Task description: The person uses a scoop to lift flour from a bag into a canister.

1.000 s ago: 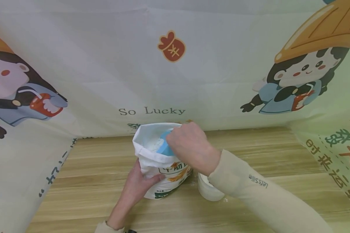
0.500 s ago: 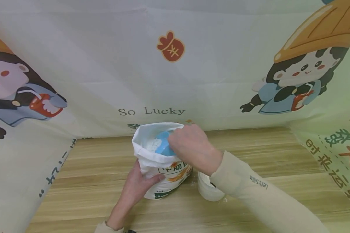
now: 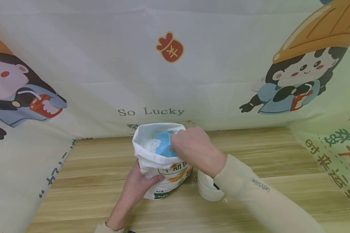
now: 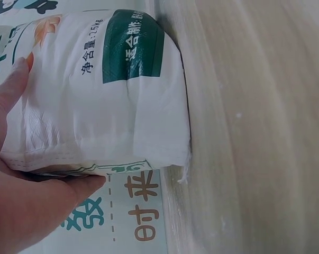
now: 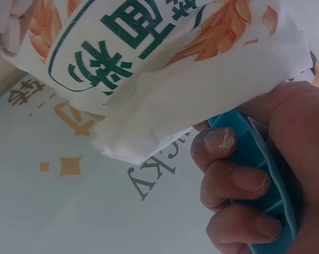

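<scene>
A white bag of flour (image 3: 154,163) stands upright on the table with its mouth folded open. My left hand (image 3: 138,183) grips the bag's near left side, thumb across the front and fingers around the side, as the left wrist view also shows. My right hand (image 3: 196,147) is at the bag's right rim, its fingers curled round the ribbed handle (image 5: 257,174) of a blue scoop (image 3: 163,142). The scoop's bowl sits inside the bag mouth, beside white flour (image 3: 153,145). Flour dusts a fingertip in the right wrist view.
A whitish tub (image 3: 208,191) with white powder stands right of the bag, partly hidden under the right forearm. Specks of powder lie around it on the wooden table (image 3: 90,174). A printed cloth (image 3: 215,81) hangs behind and at both sides.
My right hand has shifted slightly right and down, and more of the blue scoop's bowl shows in the bag mouth. The left hand and bag have stayed in place.
</scene>
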### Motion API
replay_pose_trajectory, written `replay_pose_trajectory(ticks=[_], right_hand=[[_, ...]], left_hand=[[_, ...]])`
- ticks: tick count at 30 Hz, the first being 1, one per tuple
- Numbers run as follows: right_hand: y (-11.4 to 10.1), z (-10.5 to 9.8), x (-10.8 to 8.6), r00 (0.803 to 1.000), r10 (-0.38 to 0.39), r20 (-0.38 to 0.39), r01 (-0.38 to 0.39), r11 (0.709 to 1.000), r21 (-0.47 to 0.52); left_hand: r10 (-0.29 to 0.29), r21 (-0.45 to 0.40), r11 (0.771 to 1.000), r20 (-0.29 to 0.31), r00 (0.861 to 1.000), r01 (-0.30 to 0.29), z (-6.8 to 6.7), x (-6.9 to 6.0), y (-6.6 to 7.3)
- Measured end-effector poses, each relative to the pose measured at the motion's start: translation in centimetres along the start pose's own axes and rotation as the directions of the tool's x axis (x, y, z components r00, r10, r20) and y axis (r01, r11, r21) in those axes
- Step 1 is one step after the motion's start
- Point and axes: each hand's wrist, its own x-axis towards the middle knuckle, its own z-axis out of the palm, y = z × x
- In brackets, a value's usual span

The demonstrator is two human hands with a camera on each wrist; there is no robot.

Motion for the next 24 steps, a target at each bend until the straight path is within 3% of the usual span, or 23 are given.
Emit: replay_pose_trajectory(ticks=[5,14,24], right_hand=[[0.4,0.3,-0.1,0.998,0.021,0.064,-0.023,0.999,0.036],[1.2,0.6,-0.5,0.994,0.049,0.101,-0.059,0.994,0.095],[2.5,1.3,-1.1,0.999,0.039,0.014,-0.041,0.985,0.169]], left_hand=[[-0.011,0.001,1.000,0.005,1.000,0.011,0.0,0.0,-0.1],[0.001,-0.042,0.999,0.012,1.000,0.000,0.1,0.0,-0.2],[0.002,-0.054,0.999,0.023,1.000,-0.001,-0.1,0.0,-0.3]])
